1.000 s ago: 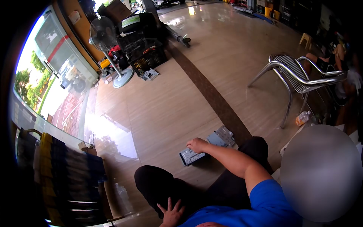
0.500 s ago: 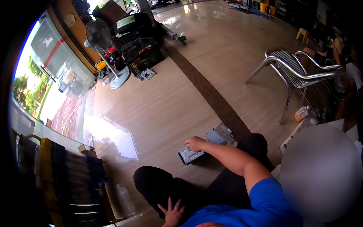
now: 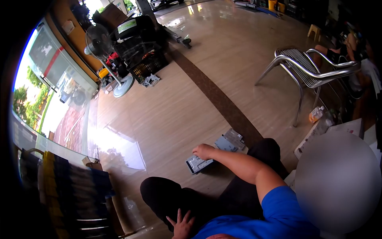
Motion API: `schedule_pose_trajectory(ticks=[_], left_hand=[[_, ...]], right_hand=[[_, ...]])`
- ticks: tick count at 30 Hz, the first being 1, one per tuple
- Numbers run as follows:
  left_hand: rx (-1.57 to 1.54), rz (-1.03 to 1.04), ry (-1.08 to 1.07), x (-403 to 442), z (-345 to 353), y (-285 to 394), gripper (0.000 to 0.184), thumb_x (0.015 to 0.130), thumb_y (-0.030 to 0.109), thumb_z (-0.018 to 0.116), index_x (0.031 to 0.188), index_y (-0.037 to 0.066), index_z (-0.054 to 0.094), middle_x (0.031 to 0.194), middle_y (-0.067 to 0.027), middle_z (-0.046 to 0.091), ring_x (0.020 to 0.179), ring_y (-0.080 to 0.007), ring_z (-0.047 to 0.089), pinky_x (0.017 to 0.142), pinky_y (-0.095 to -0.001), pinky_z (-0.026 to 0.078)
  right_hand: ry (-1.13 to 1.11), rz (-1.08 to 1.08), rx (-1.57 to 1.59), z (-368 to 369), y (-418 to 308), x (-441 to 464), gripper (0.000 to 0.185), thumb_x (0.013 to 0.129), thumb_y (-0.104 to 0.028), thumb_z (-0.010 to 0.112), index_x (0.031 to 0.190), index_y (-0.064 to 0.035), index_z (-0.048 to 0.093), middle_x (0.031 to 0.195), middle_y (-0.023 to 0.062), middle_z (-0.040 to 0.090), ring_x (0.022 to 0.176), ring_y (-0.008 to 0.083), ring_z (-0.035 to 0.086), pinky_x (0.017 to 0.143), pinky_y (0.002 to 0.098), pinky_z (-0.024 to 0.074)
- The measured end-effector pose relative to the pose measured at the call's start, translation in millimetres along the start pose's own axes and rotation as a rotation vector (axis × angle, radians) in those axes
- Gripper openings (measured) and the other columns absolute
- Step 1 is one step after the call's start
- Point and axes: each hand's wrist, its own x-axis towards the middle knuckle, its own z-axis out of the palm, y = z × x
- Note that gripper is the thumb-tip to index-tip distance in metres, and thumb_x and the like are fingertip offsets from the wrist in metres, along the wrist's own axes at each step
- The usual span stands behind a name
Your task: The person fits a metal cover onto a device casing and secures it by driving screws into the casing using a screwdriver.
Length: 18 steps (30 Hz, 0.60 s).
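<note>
My right hand [image 3: 204, 151] reaches down to the floor, its fingers curled together on top of a silvery metal-cased electronic unit [image 3: 193, 163]. Anything small within those fingers is too hidden to make out. Behind the wrist sit a blue-grey metal piece [image 3: 223, 144] and a lighter slotted metal plate [image 3: 234, 138]; whether they join the unit I cannot tell. My left hand [image 3: 183, 228] lies with fingers spread on my dark trouser leg [image 3: 161, 193], holding nothing.
A metal armchair [image 3: 306, 71] stands to the right, near a plastic bottle [image 3: 316, 114] and a white box [image 3: 346, 127]. Far left are a standing fan [image 3: 99, 42], a black crate [image 3: 149, 65] and a glass door [image 3: 59, 75]. A person's legs [image 3: 332, 53] show at far right.
The view has shifted slightly. My right hand stays on the metal unit in nearly the same pose, and my left hand still rests on my leg.
</note>
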Motion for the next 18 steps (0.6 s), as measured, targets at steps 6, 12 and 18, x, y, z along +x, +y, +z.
schedule_pose_trajectory(ticks=[6, 12, 18], left_hand=[[-0.065, -0.029, -0.065, 6, -25, 4, 0.033, 0.086, 0.025, 0.057, 0.117, 0.033, 0.065, 0.143, 0.0063, 0.045, 0.145, -0.0363, 0.019, 0.095, -0.0866, 0.002], [-0.195, -0.030, 0.176, 46, -135, 16, 0.032, 0.081, 0.019, 0.065, 0.113, 0.016, 0.065, 0.132, -0.0124, 0.055, 0.134, -0.0435, 0.038, 0.105, -0.0751, 0.010], [-0.115, 0.043, 0.515, 115, -229, -2, 0.030, 0.080, 0.014, 0.068, 0.110, 0.012, 0.063, 0.132, -0.0138, 0.053, 0.137, -0.0428, 0.035, 0.107, -0.0738, 0.003]], right_hand=[[0.001, 0.005, 0.008, -1, -3, 0, 0.028, 0.091, -0.029, 0.054, 0.106, -0.0112, 0.069, 0.104, 0.0161, 0.068, 0.099, 0.0351, 0.064, 0.087, 0.0439, 0.0501], [-0.035, -0.030, 0.013, -4, -7, 0, 0.028, 0.090, -0.029, 0.056, 0.106, -0.0107, 0.069, 0.104, 0.0161, 0.068, 0.099, 0.0349, 0.064, 0.087, 0.0436, 0.0499], [0.035, 0.011, 0.044, -1, -6, 0, 0.029, 0.085, -0.030, 0.065, 0.102, -0.0066, 0.069, 0.099, 0.0174, 0.069, 0.095, 0.0342, 0.065, 0.085, 0.0416, 0.0508]])
